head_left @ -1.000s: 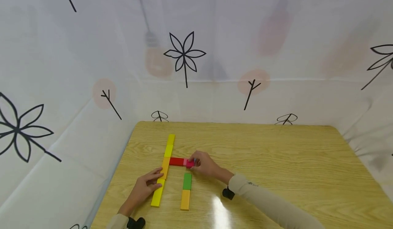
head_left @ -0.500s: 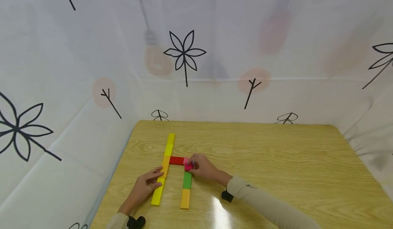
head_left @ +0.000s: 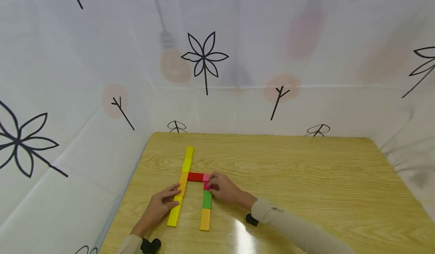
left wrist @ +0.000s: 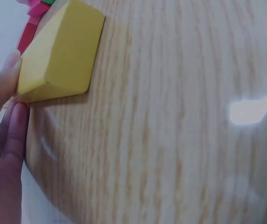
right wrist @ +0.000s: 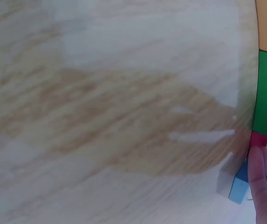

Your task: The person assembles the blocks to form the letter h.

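My left hand [head_left: 157, 209] rests at the left column of blocks. Its fingertips touch the orange block [head_left: 183, 182], and its thumb lies on the yellow block [head_left: 174, 215] in front. In the left wrist view, thumb and fingers are beside a thick yellow block [left wrist: 61, 56]. My right hand [head_left: 227, 188] pinches a magenta block [head_left: 206, 186], set between a pink block [head_left: 206, 177] and a green block [head_left: 207, 200]. A red block [head_left: 195, 177] bridges the orange block and the pink one. Beside the right fingers is a blue block [right wrist: 239, 186], hidden in the head view.
Two more yellow blocks [head_left: 187, 164] extend the left column toward the back. An orange block [head_left: 205, 220] ends the right column in front. All lie on a wood-grain table [head_left: 289, 178], with a patterned white cloth [head_left: 238, 106] behind it.
My right hand has brought the magenta block left and toward the front, into the gap between the pink and green blocks. The left hand stays in place.
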Motion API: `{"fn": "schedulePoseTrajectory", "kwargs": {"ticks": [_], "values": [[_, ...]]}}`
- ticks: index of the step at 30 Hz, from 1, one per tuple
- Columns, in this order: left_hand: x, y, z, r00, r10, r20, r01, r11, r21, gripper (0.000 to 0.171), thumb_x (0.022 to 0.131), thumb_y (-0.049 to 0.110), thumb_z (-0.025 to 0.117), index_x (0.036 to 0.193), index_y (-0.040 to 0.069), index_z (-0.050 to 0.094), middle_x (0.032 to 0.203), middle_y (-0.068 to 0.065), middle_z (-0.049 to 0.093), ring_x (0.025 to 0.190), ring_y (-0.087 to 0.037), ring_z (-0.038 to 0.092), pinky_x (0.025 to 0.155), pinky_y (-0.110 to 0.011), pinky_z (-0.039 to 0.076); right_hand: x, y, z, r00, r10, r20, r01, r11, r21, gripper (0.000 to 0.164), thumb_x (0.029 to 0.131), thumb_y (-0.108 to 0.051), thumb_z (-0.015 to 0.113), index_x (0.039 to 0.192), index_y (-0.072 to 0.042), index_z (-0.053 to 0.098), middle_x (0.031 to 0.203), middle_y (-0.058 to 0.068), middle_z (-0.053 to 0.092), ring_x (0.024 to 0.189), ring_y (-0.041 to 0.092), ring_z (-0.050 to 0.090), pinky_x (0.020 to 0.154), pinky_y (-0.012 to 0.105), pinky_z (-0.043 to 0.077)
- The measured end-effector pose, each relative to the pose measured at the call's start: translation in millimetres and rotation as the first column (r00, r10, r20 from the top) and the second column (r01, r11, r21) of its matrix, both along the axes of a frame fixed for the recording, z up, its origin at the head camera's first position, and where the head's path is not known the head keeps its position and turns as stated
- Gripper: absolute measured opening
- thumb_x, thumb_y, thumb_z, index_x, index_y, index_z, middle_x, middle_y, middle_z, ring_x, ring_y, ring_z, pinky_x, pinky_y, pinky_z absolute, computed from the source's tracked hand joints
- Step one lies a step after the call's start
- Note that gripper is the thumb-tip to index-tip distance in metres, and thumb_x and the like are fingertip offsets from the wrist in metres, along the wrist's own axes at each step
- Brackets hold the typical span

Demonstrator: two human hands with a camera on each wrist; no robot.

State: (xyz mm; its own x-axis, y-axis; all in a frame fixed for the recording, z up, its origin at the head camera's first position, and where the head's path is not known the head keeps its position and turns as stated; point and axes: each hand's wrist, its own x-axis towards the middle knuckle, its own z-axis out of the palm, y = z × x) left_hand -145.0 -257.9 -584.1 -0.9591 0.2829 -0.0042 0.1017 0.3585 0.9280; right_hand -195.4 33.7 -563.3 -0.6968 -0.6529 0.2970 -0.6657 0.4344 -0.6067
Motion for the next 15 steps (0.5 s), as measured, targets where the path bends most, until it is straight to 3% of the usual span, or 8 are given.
{"fn": "schedulePoseTrajectory", "kwargs": {"ticks": [7, 10, 15], "values": [[1.8, 0.3, 4.3, 0.999, -0.025, -0.047, 0.025, 1.0, -0.003, 0.04, 0.087, 0.004, 0.067, 0.126, 0.001, 0.06, 0.142, -0.012, 0.045, 0.131, -0.031, 0.04, 0.091, -0.025, 0.048, 9.9, -0.6, -2.5, 0.999, 0.041, -0.023, -0.041, 0.999, 0.016, 0.014, 0.087, -0.016, 0.07, 0.096, -0.006, 0.071, 0.103, 0.002, 0.053, 0.084, 0.011, 0.05, 0.072, 0.017, 0.045], [1.3, 0.1, 2.4, 0.998, -0.018, -0.055, 0.018, 1.0, -0.007, 0.039, 0.087, 0.006, 0.067, 0.125, 0.003, 0.061, 0.142, -0.011, 0.046, 0.13, -0.03, 0.04, 0.09, -0.023, 0.048, 16.7, -1.0, 0.1, 0.999, 0.033, -0.022, -0.032, 0.998, 0.063, 0.03, 0.086, -0.029, 0.072, 0.105, -0.005, 0.069, 0.109, 0.003, 0.053, 0.088, 0.012, 0.051, 0.076, 0.02, 0.047], [2.1, -0.4, 2.7, 0.997, -0.026, -0.072, 0.025, 1.0, -0.015, 0.039, 0.087, 0.007, 0.067, 0.125, 0.002, 0.061, 0.142, -0.012, 0.046, 0.13, -0.031, 0.041, 0.089, -0.024, 0.048, 27.2, -1.4, 2.0, 1.0, -0.02, -0.024, 0.024, 0.975, 0.223, 0.065, 0.081, -0.055, 0.068, 0.124, -0.006, 0.062, 0.132, 0.009, 0.047, 0.115, 0.021, 0.049, 0.094, 0.033, 0.046]]}}
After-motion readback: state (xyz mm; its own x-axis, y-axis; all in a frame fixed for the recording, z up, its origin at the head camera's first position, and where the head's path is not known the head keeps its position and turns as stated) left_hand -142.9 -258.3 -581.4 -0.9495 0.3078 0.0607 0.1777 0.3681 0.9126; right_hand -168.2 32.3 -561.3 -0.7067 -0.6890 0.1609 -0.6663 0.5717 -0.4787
